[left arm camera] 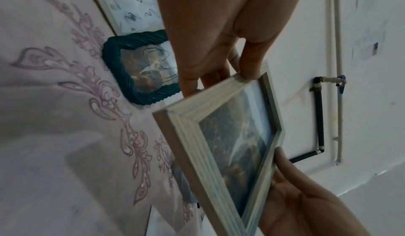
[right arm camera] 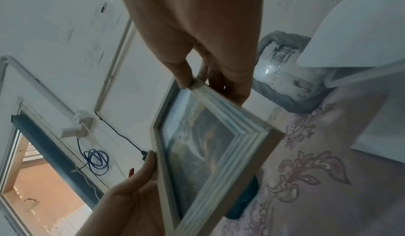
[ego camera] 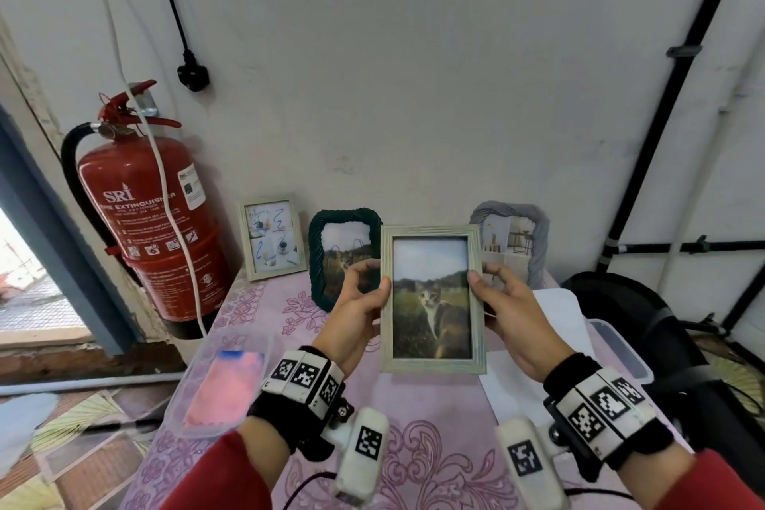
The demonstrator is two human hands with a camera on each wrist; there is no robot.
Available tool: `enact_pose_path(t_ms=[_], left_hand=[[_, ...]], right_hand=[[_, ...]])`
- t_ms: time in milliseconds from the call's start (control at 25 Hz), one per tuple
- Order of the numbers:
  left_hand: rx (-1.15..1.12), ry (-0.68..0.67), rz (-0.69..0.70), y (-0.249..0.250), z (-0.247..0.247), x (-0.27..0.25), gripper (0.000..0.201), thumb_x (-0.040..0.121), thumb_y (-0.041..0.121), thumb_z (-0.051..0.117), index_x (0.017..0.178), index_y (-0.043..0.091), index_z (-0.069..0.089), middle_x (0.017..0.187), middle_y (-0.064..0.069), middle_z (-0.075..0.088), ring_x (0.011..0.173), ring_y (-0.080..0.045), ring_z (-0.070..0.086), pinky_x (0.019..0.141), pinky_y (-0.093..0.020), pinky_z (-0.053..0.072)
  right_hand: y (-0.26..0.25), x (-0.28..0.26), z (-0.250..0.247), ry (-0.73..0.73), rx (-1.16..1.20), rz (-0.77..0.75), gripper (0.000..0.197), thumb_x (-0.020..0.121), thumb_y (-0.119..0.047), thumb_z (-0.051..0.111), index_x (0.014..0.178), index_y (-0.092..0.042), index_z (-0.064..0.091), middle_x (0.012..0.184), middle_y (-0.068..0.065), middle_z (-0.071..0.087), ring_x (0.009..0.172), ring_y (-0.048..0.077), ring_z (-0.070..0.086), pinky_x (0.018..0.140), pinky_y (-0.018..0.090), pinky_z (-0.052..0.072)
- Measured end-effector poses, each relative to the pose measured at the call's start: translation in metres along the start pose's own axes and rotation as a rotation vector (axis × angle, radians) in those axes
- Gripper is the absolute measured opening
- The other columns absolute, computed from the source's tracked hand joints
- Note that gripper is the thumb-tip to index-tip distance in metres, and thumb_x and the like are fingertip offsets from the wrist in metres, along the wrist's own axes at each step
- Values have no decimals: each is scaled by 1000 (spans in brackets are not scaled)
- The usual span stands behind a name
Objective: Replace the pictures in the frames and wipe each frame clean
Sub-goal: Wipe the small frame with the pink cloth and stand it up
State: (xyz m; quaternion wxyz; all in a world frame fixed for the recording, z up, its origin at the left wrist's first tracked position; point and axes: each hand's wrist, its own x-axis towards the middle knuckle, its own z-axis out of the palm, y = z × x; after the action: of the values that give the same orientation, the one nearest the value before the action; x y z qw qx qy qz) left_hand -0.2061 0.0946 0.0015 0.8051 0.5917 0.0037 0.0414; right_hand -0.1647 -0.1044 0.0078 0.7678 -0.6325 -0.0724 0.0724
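A pale wooden frame point(ego camera: 432, 298) with a cat picture is held upright above the table, facing me. My left hand point(ego camera: 362, 294) grips its left edge, thumb on the front and fingers behind. My right hand point(ego camera: 501, 298) grips its right edge the same way. The left wrist view shows the frame point(left arm camera: 219, 144) from its left side, the right wrist view shows the frame point(right arm camera: 208, 144) from its right side. Against the wall stand a second pale frame point(ego camera: 271, 236) with sketches, a dark green rope frame point(ego camera: 331, 253) and a grey rope frame point(ego camera: 517, 240).
The table carries a pink floral cloth point(ego camera: 414, 447). A clear box with a pink cloth point(ego camera: 223, 385) sits at its left edge, white sheets point(ego camera: 554, 311) and a clear bin point(ego camera: 621, 348) at the right. A red fire extinguisher point(ego camera: 153, 219) hangs at the left.
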Motion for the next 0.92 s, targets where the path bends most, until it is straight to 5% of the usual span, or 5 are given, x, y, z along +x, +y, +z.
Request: enact_pose_path(t_ms=[160, 280, 440, 680, 920], left_hand=[[192, -15, 40, 23, 5, 30, 24, 94, 16, 52, 115, 27, 46, 92, 5, 70, 76, -10, 64, 65, -28, 51], [301, 4, 124, 54, 8, 61, 32, 93, 17, 53, 122, 30, 45, 107, 1, 61, 80, -1, 64, 62, -18, 52], [440, -25, 218, 95, 10, 109, 43, 96, 25, 49, 134, 38, 37, 110, 5, 57, 106, -14, 59, 90, -36, 46], [594, -17, 180, 118, 7, 178, 39, 98, 32, 41, 137, 31, 41, 125, 1, 56, 115, -18, 56, 97, -35, 41], [676, 27, 86, 105, -6, 240, 40, 99, 34, 38, 138, 23, 41, 136, -1, 49, 120, -27, 53, 99, -35, 37]], right_hand=[[-20, 24, 3, 29, 29, -65, 12, 93, -19, 53, 105, -20, 50, 79, 0, 69, 64, 8, 67, 54, 21, 53], [-38, 48, 8, 24, 52, -122, 13, 93, -14, 52, 105, -19, 49, 82, 3, 69, 66, 10, 68, 58, 26, 58], [-53, 89, 15, 40, 25, -211, 14, 93, -12, 52, 105, -17, 49, 78, 2, 67, 62, 6, 67, 54, 22, 56], [-55, 174, 21, 92, -21, -260, 15, 94, -13, 52, 108, -17, 48, 84, 5, 65, 61, 6, 66, 54, 20, 55], [-16, 250, 30, 86, -55, -196, 19, 97, -17, 47, 92, -35, 45, 103, 14, 59, 89, 28, 61, 81, 45, 53]])
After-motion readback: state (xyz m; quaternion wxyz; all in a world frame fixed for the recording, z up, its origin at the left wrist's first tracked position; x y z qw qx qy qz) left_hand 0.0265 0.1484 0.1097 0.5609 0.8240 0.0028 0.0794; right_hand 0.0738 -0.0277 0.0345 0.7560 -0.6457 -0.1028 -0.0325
